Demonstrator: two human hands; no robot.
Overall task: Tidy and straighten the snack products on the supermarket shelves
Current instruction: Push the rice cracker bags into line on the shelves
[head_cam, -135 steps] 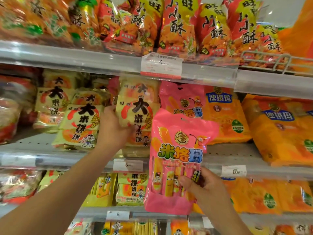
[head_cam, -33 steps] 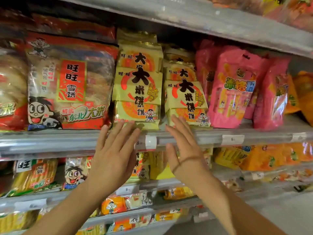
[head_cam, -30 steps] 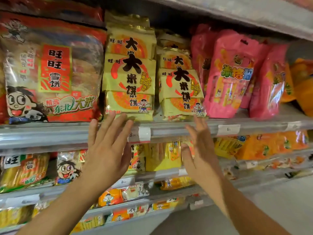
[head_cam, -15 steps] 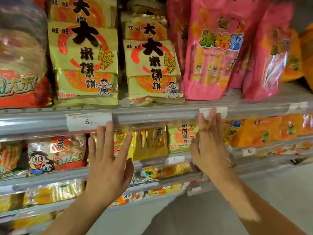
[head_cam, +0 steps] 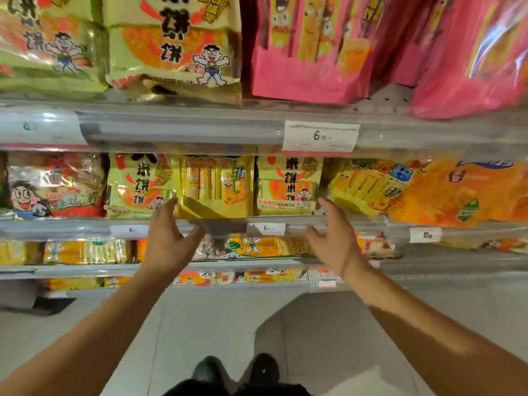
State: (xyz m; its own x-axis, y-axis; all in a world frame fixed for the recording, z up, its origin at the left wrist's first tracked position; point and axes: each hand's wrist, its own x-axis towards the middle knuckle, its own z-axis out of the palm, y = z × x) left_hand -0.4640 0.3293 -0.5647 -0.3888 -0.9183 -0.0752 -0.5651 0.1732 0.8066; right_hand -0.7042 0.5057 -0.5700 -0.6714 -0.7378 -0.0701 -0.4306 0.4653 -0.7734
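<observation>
My left hand [head_cam: 168, 238] and right hand [head_cam: 333, 238] are both open and holding nothing, fingers loosely spread and reaching up toward the front lip of the middle shelf [head_cam: 57, 227]. I keep them apart and roughly level because, as I judge it, I mean to come in on either side of the yellow stick packs [head_cam: 215, 187] that sit between them, so I can square that bunch from both edges at once. The left fingertips are just at the lower left corner of those packs, beside the left rice cracker bag [head_cam: 137, 184]; I cannot tell whether they touch it. The right fingertips are just below the right rice cracker bag [head_cam: 288, 184], near its right corner, with the thumb hanging over the shelf lip by a small price tag [head_cam: 268, 228]. Both forearms stretch forward and upward from the near bottom corners, palms turned partly toward each other.

Farther right on the same shelf, orange bags [head_cam: 445, 192] lean and overlap, looking less tidy than the middle. To the far left stands a red and clear bag [head_cam: 54, 185] with a cartoon face. On the shelf above, bigger rice cracker bags [head_cam: 171, 44] stand left of pink bags [head_cam: 308, 47], over a larger price label [head_cam: 321, 136]. Lower shelves hold more yellow snacks, blurred. My shoes [head_cam: 237, 372] show on the pale floor [head_cam: 328, 338] below.
</observation>
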